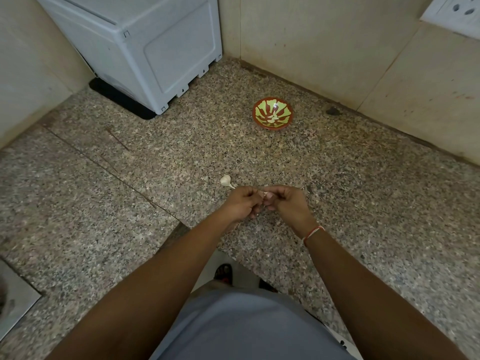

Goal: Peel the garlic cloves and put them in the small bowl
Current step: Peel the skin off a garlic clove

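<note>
My left hand (242,202) and my right hand (285,201) meet above the speckled granite counter, fingertips pinched together on a small garlic clove (265,194) that is mostly hidden between them. Just beyond my left hand a garlic bulb (225,180) with a short stem lies on the counter. Farther back and to the right stands the small bowl (259,118), brown-rimmed with a green and brown pattern, and pale peeled cloves (273,117) lie inside it.
A grey-white appliance (145,48) on a black mat fills the back left corner. Tiled walls close the back and right sides, with a socket plate (457,11) at top right. A steel sink edge (15,302) shows at the lower left.
</note>
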